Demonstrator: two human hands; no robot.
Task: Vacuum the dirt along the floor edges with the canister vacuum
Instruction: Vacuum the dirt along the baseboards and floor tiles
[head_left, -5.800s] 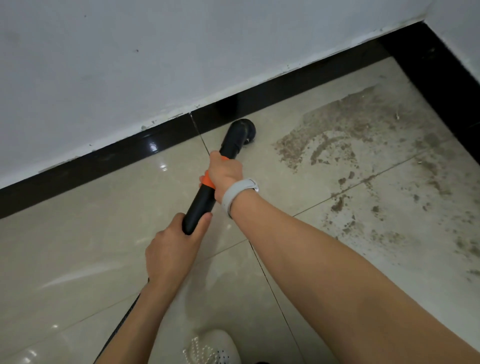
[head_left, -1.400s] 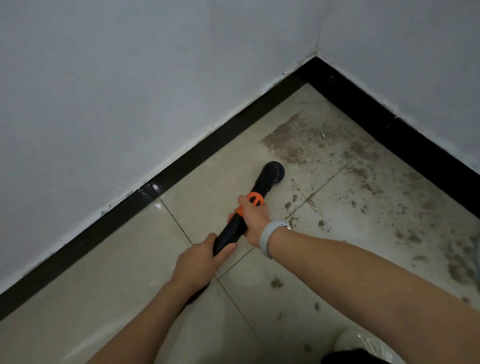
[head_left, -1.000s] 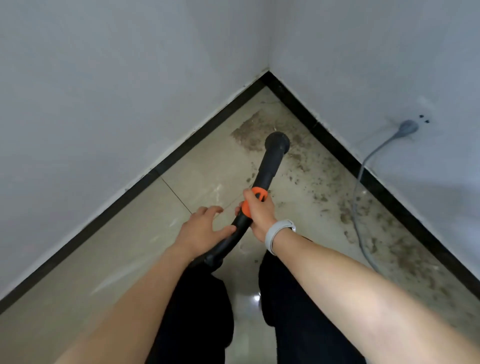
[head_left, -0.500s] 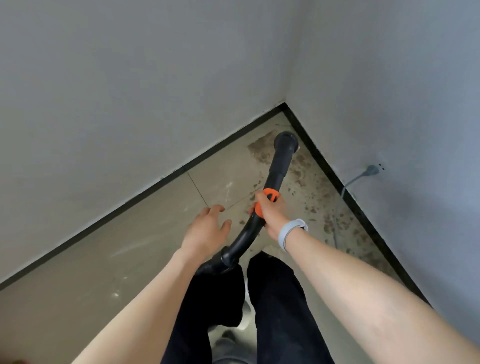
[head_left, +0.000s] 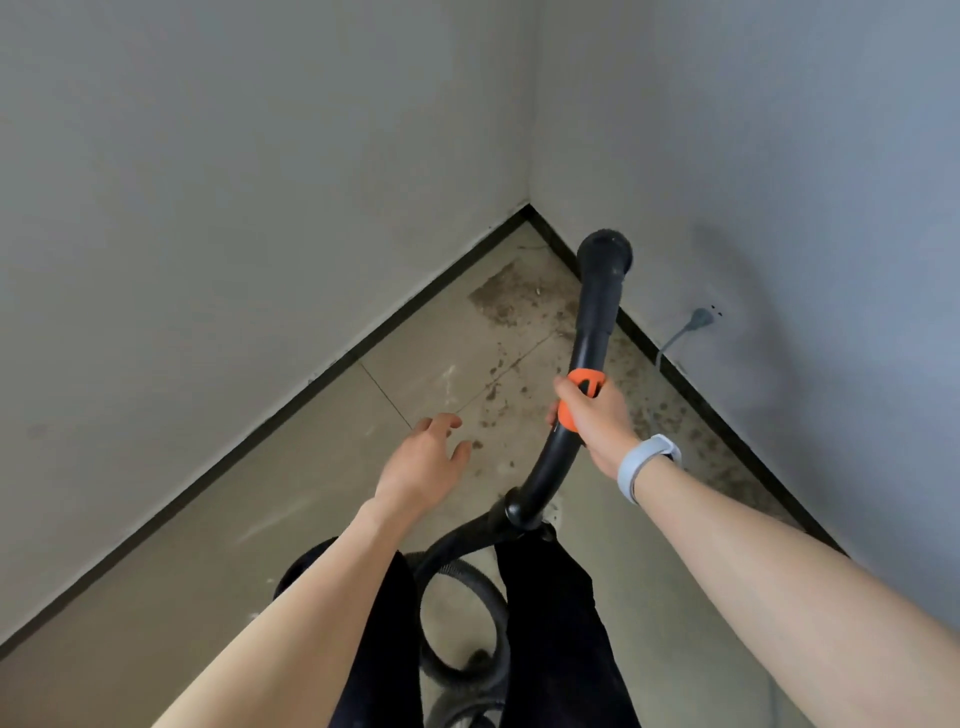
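Smooth, matte black wand (head_left: 597, 322), round in section and gently curved, lifted off the floor and angled up toward the far corner. Flared round nozzle (head_left: 606, 253) at its far end, seen against the right wall. Bright orange collar (head_left: 581, 395) around the wand at mid-length. Ribbed black hose (head_left: 462, 587) joined to the near end, looping into a ring on the floor between two legs in black trousers (head_left: 556, 623).

Right hand (head_left: 597, 421) wrapped around the wand at the orange collar, fingers curled tight on it. Pale grey band (head_left: 647, 465), rubbery in look, on that wrist. Left hand (head_left: 426, 462) off the wand, hovering to its left above the floor, fingers loosely spread and slightly bent, holding nothing.

Glossy beige tiles (head_left: 311, 493) with thin dark joints. Brown, crumbly dirt (head_left: 514, 301) scattered in a dense patch near the far corner and speckled along the right edge. Narrow black skirting (head_left: 322, 374) along both walls. Plain pale walls (head_left: 208, 182), flat and matte. Grey plug (head_left: 700, 319) in the right wall, its cord dropping toward the floor.

No brand, label or writing readable anywhere.
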